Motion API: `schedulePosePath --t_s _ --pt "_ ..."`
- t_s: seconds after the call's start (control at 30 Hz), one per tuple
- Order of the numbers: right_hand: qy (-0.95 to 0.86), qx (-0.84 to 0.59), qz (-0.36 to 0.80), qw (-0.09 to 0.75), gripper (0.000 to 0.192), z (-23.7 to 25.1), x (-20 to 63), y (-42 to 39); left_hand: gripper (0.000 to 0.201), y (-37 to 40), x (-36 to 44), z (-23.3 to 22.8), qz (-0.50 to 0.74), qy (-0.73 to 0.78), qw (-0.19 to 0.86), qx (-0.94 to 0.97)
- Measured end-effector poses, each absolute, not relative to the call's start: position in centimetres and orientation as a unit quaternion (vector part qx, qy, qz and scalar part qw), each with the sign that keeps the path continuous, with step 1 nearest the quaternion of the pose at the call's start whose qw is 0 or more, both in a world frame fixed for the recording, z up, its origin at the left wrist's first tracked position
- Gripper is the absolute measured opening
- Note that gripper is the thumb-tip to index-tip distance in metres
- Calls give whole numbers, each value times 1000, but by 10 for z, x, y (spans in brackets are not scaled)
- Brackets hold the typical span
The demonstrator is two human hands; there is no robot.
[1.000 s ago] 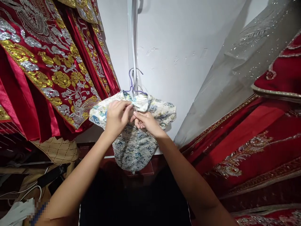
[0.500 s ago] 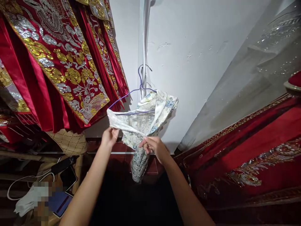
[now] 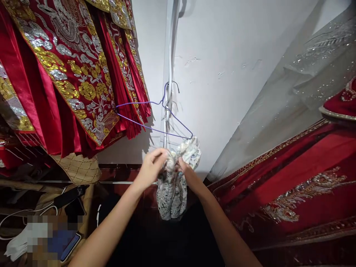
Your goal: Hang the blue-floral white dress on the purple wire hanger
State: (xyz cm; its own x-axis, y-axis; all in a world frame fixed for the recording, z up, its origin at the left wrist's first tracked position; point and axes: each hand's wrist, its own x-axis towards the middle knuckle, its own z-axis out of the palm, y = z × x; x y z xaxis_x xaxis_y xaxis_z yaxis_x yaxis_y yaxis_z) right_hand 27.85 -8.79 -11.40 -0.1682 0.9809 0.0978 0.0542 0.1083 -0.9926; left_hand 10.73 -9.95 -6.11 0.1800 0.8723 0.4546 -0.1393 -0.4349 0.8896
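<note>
Patterned white-and-blue garment (image 3: 174, 185) hangs bunched between both hands, just below the bare purple wire hanger (image 3: 155, 116) on the white wall (image 3: 222, 74). Left hand (image 3: 151, 168) and right hand (image 3: 185, 172) each close their fingers on its gathered top. Red embroidered robes (image 3: 69, 74) hang beside.

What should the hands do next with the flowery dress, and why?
Probably lift the bunched floral garment clear of the purple wire hanger. Both the left hand and right hand grip it, and only its top corner hangs at the hanger's right end.
</note>
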Motion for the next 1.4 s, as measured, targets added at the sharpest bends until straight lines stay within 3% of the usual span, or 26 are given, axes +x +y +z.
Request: schedulePosePath --t_s 0.17,0.23,0.3,0.4,0.47,0.53,0.57,0.63,0.7,0.73,0.87,0.9,0.97,1.0,1.13,1.27,1.4 --pt "-457 -332 613 552 64 -101 247 -107 24 -120 114 -44 483 264 301 778" --pt "-468 -330 640 512 61 -95 247 -115 39 -115 104 -47 463 297 311 775" --pt "-535 -337 645 430 46 -88 256 -116 45 -107 91 -57 411 323 362 772" --pt "-606 -408 561 389 34 -73 278 -105 44 -100 71 -81 291 322 392 811" --pt "-585 -469 487 448 34 -59 293 -95 42 -102 61 -92 238 322 368 839" --pt "-549 -478 480 489 38 -42 302 -90 28 -106 54 -94 247 341 345 839" --pt "-548 -466 509 473 41 -35 304 -89 26 -108 52 -90 273 354 337 829" --pt "-588 -432 567 381 44 -22 299 -93 49 -112 52 -76 341 364 325 803" --pt "-674 -405 552 278 37 -15 287 -101 69 -113 58 -61 371 337 333 799" --pt "-720 -392 517 246 32 -13 281 -104 70 -114 62 -55 362 316 340 808" --pt "-828 -361 395 167 23 -9 280 -104 17 -111 73 -55 237 299 311 870" --pt "-833 -367 382 158 18 -7 286 -100 17 -108 71 -59 215 318 275 882" --pt "-823 -407 340 204 4 -3 305 -87 25 -98 62 -68 192 372 191 888" --pt "-809 -433 305 256 9 -2 314 -79 27 -92 54 -71 189 398 156 884" --pt "-750 -459 194 436 54 -11 325 -33 34 -75 24 -69 172 458 118 864" --pt "-754 -420 204 462 75 -42 305 29 43 -79 14 -56 179 462 196 846" --pt "-757 -424 253 427 54 -75 302 60 45 -90 6 -54 211 466 271 815"
